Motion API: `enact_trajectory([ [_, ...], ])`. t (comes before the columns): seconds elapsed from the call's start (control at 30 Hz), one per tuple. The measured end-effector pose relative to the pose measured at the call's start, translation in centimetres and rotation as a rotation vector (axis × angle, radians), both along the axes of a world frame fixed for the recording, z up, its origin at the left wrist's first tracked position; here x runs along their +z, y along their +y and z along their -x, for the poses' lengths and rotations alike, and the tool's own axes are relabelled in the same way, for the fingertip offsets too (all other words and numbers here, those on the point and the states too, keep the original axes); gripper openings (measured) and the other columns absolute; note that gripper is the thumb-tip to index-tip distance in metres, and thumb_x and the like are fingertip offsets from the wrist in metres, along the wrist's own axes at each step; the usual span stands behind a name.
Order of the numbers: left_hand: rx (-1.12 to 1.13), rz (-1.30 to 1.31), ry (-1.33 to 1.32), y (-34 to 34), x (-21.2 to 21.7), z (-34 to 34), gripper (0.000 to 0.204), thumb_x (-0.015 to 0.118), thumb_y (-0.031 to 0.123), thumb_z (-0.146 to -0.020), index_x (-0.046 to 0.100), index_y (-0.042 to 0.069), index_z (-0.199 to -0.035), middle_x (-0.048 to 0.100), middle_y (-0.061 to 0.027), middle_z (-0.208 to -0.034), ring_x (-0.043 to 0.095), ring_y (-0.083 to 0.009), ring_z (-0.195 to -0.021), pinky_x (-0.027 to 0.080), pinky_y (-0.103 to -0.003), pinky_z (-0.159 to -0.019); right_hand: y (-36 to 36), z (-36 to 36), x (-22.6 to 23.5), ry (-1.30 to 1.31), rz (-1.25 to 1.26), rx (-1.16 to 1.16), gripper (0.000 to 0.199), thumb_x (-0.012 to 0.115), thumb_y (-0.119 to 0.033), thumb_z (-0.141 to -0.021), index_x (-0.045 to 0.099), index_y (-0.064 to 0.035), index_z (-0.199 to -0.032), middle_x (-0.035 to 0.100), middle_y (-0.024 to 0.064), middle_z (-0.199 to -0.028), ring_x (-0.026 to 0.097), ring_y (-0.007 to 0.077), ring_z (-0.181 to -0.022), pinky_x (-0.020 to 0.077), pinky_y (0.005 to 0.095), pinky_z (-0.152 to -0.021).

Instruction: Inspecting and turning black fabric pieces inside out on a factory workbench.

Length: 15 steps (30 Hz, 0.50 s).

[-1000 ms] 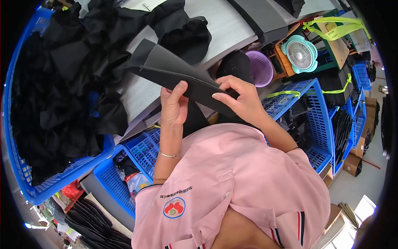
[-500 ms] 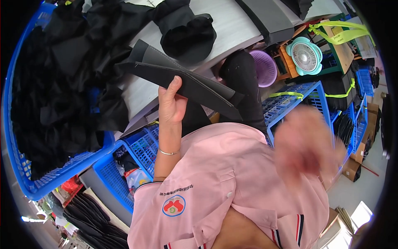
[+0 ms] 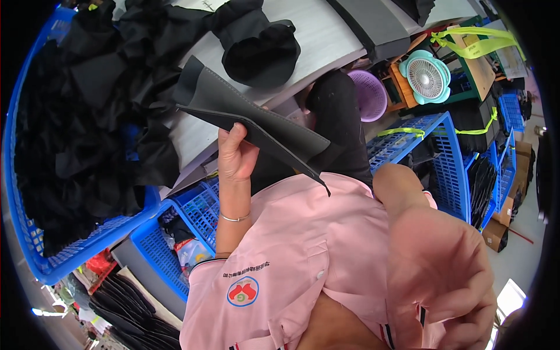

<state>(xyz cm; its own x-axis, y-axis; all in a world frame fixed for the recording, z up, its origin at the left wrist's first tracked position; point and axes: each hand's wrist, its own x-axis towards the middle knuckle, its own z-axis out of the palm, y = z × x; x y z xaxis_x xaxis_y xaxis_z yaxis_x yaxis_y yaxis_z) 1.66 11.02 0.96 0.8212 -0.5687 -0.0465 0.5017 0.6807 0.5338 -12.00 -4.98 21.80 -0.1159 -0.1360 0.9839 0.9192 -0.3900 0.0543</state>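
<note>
My left hand [image 3: 238,153] is closed on the lower edge of a folded black fabric panel [image 3: 256,122], its thumb lying over the near layer. The panel has a line of stitching, and its two layers stand apart like a V. Close to the camera at the lower right is my right hand [image 3: 446,262], its fingers curled. Whatever lies inside those fingers, if anything, is hidden. On the grey-white table [image 3: 326,44] beyond the panel rests a black fabric piece with a rounded end [image 3: 262,55].
A big blue basket [image 3: 87,259] heaped with black fabric [image 3: 93,116] stands at the left. More blue crates [image 3: 455,169] are at the right, near a purple basket [image 3: 367,96] and a turquoise fan [image 3: 427,77]. A dark grey stack [image 3: 373,29] lies on the table's far side.
My right hand has swung down and nearer the camera, from a blur to a clear shape. The panel's layers have spread wider apart in my left hand, which has dropped slightly.
</note>
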Motion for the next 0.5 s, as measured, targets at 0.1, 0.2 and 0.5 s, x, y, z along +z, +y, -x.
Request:
enact_trajectory([
  [0.1,0.017,-0.024,-0.007,0.4,0.0,0.0,0.04,0.076,0.022,-0.089,0.062,0.004,-0.123,0.066,-0.0093,-0.12,0.061,-0.0276,-0.118,0.048,-0.045,-0.106,-0.9,-0.4,-0.6,0.053,0.101,-0.47,0.043,0.064,-0.018,-0.095,0.055,-0.0137,-0.137,0.052,-0.0032,-0.139,0.052,0.0077,-0.12,0.0538,0.025,-0.085],
  [0.2,0.052,-0.062,-0.019,0.3,0.5,0.1,0.036,0.075,0.019,-0.09,0.063,0.003,-0.12,0.067,-0.0096,-0.117,0.063,-0.0269,-0.114,0.05,-0.043,-0.103,-1.6,1.9,-3.0,0.275,0.157,-0.268,0.069,0.068,-0.06,-0.087,0.056,-0.0106,-0.134,0.062,0.0026,-0.123,0.061,0.0193,-0.106,0.0482,0.0359,-0.089],
  [0.5,0.071,-0.376,-0.108,-1.6,1.8,1.6,0.033,0.076,0.004,-0.084,0.064,0.003,-0.115,0.07,-0.0088,-0.108,0.068,-0.0203,-0.1,0.055,-0.032,-0.09,-1.2,-3.1,-16.3,1.716,-0.309,0.199,0.047,0.072,-0.02,-0.091,0.056,-0.0019,-0.132,0.071,0.0137,-0.101,0.069,0.0183,-0.093,0.0527,0.0289,-0.083],
])
